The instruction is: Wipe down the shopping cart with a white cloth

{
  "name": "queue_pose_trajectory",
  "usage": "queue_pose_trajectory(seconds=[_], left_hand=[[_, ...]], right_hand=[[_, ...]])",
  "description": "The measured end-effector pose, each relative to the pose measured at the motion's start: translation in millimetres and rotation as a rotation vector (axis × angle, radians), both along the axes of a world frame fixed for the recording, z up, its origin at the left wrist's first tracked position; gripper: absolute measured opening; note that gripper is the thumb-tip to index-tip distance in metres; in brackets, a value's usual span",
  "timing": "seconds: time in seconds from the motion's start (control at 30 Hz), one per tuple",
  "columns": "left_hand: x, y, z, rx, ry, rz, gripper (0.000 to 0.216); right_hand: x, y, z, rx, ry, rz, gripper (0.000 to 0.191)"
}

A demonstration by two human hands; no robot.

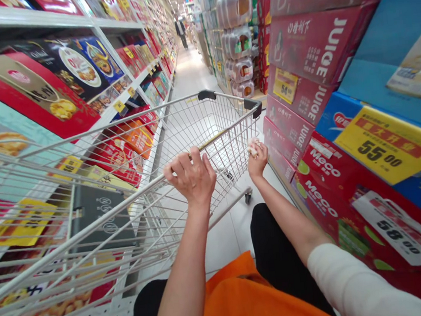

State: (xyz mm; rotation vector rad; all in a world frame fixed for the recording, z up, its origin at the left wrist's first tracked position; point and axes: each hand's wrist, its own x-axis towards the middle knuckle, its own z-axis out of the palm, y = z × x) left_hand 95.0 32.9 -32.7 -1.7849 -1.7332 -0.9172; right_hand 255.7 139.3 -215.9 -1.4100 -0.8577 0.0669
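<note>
A wire shopping cart point(125, 204) with black corner caps point(253, 106) stands in the aisle, its basket stretching across to the left. My left hand point(193, 175) is closed over the cart's near top rail, palm down. To the right of it, beside the cart's end, my right hand point(259, 159) is closed round a crumpled white cloth point(252, 147). Most of that cloth is hidden by the fingers. Whether the right hand touches the cart, I cannot tell.
Shelves of boxed biscuits point(36, 90) run along the left, close to the basket. Stacked pink juice cartons point(296, 100) and red drink boxes point(332, 181) line the right. Wrapped bottle packs point(238, 43) rise beyond the cart. A person point(181, 30) is far down the aisle.
</note>
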Motion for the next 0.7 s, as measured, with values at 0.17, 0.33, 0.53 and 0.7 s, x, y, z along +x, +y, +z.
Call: queue_pose_trajectory(seconds=[0.17, 0.33, 0.53, 0.7], left_hand=[[0, -3, 2.3, -0.016, -0.024, -0.027, 0.035], [0, -9, 5.5, -0.042, 0.013, -0.035, 0.037], [-3, -8, 0.8, 0.039, 0.067, -0.03, 0.035], [-5, -7, -1.2, 0.06, 0.076, -0.053, 0.036]], right_hand=[[-40, -37, -4.4, 0.116, -0.128, 0.193, 0.026], [-20, -29, 1.0, 0.099, -0.106, 0.12, 0.016], [2, -9, 11.1, 0.008, 0.014, 0.012, 0.022], [-42, -49, -3.1, 0.129, -0.165, 0.211, 0.024]])
